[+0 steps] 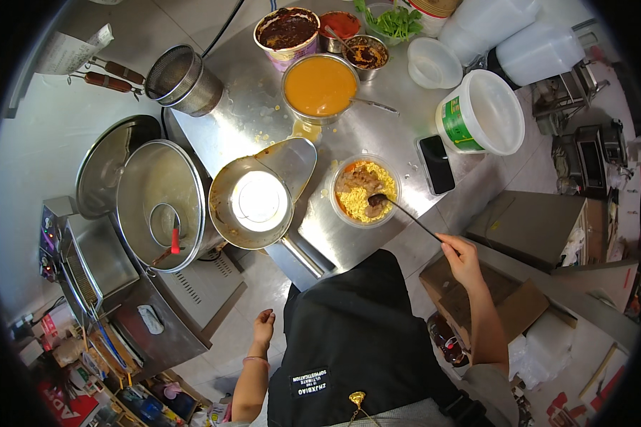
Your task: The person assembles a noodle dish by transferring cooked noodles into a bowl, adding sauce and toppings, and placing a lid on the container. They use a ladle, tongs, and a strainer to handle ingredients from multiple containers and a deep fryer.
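Observation:
My right hand [463, 260] is closed round the end of a long-handled black spoon [414, 218]. The spoon's bowl rests on the food in a round clear plastic bowl [332, 193], which stands near the front edge of the steel table. Yellow curly noodles [356, 203] fill that bowl, with pale brown meat-like pieces [363, 176] on top and reddish liquid at the side. Down beside the black apron, my left hand [264, 327] hangs apart from everything, its fingers loosely curled with nothing visible in them.
Left of the bowl sits a steel saucepan [224, 210], its handle toward me. A large pot [129, 186] holds a red-handled ladle. Behind stand orange sauce [322, 87], sauce tubs and strainers [194, 92]. To the right are a phone [436, 165] and a white bucket [502, 114].

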Tool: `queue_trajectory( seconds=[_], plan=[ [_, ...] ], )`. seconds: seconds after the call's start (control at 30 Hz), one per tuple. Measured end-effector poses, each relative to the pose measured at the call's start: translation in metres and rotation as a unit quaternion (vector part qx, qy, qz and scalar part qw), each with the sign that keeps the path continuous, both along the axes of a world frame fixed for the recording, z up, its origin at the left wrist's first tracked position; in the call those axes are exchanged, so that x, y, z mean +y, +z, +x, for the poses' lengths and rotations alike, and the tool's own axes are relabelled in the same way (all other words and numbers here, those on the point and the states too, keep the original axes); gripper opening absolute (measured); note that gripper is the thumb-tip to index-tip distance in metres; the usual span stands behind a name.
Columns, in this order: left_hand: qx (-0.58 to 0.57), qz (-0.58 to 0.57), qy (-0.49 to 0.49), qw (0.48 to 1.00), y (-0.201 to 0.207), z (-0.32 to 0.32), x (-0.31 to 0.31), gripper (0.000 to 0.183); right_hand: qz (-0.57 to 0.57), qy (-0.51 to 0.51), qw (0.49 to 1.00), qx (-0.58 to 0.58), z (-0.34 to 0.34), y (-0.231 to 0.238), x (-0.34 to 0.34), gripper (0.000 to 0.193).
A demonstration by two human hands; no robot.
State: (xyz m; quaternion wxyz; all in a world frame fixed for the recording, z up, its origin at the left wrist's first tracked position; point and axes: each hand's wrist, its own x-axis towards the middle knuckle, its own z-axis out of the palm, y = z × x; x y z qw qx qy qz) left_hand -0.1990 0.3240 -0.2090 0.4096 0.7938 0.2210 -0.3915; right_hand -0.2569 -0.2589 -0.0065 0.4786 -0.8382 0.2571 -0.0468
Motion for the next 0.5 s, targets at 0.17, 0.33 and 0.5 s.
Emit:
queue_trajectory(
  seconds=[0.17,0.33,0.5],
  plan=[
    [0.003,0.002,-0.001,1.0,-0.002,0.001,0.005,0.029,-0.025,0.01,0.999,0.03,0.002,-0.001,-0.001,0.024],
    [0.004,0.001,0.007,1.0,-0.002,-0.004,0.009,0.029,-0.018,0.004,0.999,-0.039,-0.012,-0.006,-0.002,0.024],
    [0.01,-0.005,-0.004,1.0,-0.002,-0.005,0.009,0.029,-0.066,0.019,0.997,0.041,-0.021,0.001,0.001,0.024]
  ],
)
